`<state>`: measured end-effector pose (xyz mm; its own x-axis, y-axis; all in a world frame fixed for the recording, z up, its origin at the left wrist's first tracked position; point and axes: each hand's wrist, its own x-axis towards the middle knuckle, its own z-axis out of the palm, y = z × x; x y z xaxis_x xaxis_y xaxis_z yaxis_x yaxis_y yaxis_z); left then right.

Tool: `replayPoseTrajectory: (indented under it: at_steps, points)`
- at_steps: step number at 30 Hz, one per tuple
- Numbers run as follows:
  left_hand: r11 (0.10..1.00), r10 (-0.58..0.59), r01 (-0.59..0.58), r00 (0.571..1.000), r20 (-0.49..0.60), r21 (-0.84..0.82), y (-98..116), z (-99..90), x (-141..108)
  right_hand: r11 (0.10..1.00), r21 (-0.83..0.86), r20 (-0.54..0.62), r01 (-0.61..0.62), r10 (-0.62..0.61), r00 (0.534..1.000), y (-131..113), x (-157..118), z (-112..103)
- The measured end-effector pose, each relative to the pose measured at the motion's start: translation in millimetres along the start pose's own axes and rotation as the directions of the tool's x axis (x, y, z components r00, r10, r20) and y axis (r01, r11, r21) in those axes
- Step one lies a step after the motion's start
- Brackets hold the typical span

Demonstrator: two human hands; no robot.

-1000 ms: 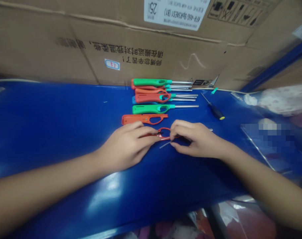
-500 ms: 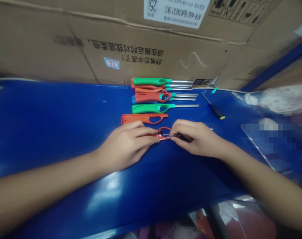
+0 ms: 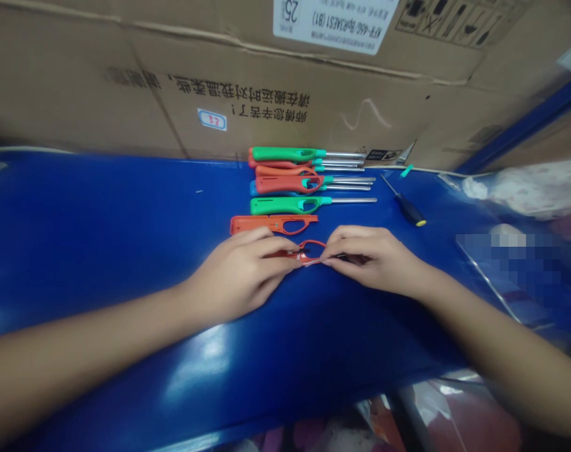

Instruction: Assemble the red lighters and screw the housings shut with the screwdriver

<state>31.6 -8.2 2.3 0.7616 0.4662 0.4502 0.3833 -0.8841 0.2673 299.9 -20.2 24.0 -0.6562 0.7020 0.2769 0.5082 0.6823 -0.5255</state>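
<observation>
An opened orange lighter (image 3: 305, 258) lies on the blue table, its trigger loop and some dark inner parts showing between my hands. From the left, my left hand (image 3: 245, 271) is closed around its handle, which the fingers mostly cover. My right hand (image 3: 377, 258) pinches at the front end of the loop, thumb against fingertips. Whether a small wire or part is also in that pinch, I cannot tell. Just beyond my left hand rests a separate orange handle shell (image 3: 273, 224), its inner side up.
Behind lie a green lighter (image 3: 285, 205) and a stack of red, green and blue lighters (image 3: 288, 182) with metal tubes pointing right. A dark screwdriver (image 3: 410, 211) lies to the right. A large cardboard box (image 3: 149, 113) stands along the back edge of the blue table (image 3: 116, 232).
My right hand has shifted very slightly at the front of the loop, and its fingers have tilted a little. The left hand keeps its hold on the handle.
</observation>
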Motion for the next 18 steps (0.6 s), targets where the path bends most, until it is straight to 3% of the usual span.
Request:
replayPoseTrajectory:
  at_steps: [7, 18]
  points:
    - [1.0, -0.003, 0.002, 1.0, -0.02, -0.028, -0.5, 1.4, -0.1, 0.999, 0.034, -0.036, -0.041, 0.043, 0.998, 1.1, 0.2, 0.4]
    - [1.0, -0.013, 0.013, 1.0, 0.009, -0.028, 0.8, -0.3, 1.6, 1.0, 0.016, -0.011, -0.014, 0.015, 1.0, 1.0, 0.8, -0.6]
